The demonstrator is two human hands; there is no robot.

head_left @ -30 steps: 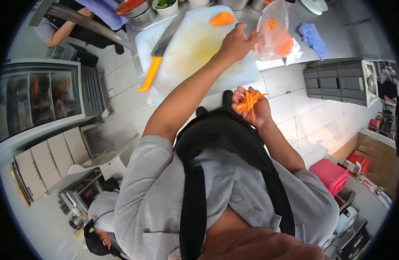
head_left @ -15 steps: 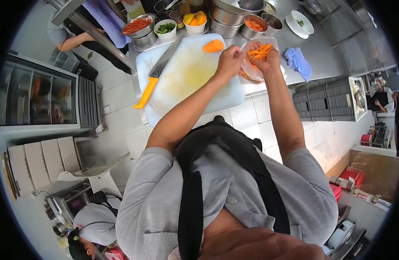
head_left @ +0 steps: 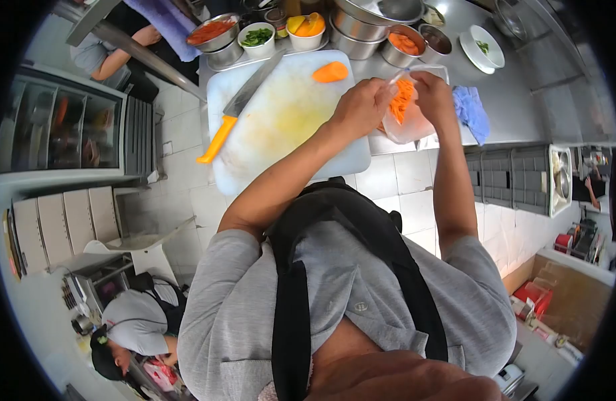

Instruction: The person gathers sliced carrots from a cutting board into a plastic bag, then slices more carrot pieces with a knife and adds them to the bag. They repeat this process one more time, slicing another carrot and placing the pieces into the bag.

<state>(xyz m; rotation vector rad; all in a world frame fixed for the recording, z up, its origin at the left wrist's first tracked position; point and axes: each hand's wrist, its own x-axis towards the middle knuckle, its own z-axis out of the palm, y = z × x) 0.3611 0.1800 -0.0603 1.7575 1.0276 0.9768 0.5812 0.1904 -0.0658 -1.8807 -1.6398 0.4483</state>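
Note:
A clear plastic bag with orange carrot strips inside hangs between my hands at the counter's edge. My left hand is closed on the bag's left rim. At the right rim, my right hand pinches the plastic. Left of the bag lies a white cutting board, stained yellow in the middle. On it rest a peeled carrot piece near the back right corner and a knife with a yellow handle along the left side.
Behind the board stand a bowl of red strips, a cup of chopped greens, a cup of yellow and orange pieces and a pot of carrot slices. A blue cloth lies right of the bag. Co-workers are nearby.
The carrot strips that were in my right hand are now inside the bag. My right hand has moved up to the bag's right rim, and the bag hangs more openly.

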